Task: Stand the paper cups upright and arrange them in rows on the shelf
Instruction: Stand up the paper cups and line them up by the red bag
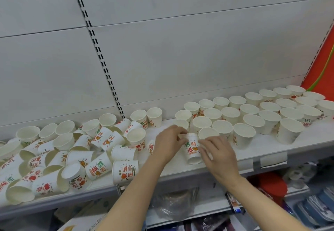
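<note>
Grey-white metal back panel (180, 50) fills the upper view, split by horizontal seams. Slotted upright (98, 53) with black slots runs diagonally down the panel, up and left of the grip. Red-orange board (323, 64) with a green stripe at far right edge. White shelf (262, 147) has a grey front lip with clear label holders (273, 158), right of and below the grip. Lower shelf (207, 211) beneath holds blurred packaged goods, a clear plastic bag (173, 203), something red (271, 185). Even, flat light.

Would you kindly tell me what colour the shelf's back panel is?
The flat metal back panel is plain light grey, seen best in the head view.
</note>
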`<state>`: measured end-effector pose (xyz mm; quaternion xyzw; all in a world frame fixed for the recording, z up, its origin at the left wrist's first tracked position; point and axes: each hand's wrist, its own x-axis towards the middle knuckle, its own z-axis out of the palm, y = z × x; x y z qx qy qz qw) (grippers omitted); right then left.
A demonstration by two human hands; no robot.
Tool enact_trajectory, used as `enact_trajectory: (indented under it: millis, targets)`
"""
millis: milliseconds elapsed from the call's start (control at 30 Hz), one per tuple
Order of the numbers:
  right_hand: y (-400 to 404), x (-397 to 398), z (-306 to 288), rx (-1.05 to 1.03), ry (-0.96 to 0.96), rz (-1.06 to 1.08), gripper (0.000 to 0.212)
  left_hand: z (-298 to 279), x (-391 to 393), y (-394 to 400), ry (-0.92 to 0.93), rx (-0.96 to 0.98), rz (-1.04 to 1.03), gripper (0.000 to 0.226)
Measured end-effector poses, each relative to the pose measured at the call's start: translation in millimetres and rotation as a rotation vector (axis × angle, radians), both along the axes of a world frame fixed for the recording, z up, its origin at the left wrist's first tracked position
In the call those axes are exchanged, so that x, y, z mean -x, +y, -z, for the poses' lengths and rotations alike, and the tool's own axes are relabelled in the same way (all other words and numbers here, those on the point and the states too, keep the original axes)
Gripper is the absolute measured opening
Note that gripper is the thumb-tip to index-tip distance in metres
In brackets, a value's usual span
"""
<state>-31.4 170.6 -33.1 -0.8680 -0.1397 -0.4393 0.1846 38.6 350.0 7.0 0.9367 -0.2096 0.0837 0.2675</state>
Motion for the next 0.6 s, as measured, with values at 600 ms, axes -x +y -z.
enact_trajectory:
  millis: [600]
  targets:
    - [27.4,16.3,-5.2,-0.36,0.594,0.007,0.085,-40.2,34.0,6.8,0.42,0.436,0.087,0.005]
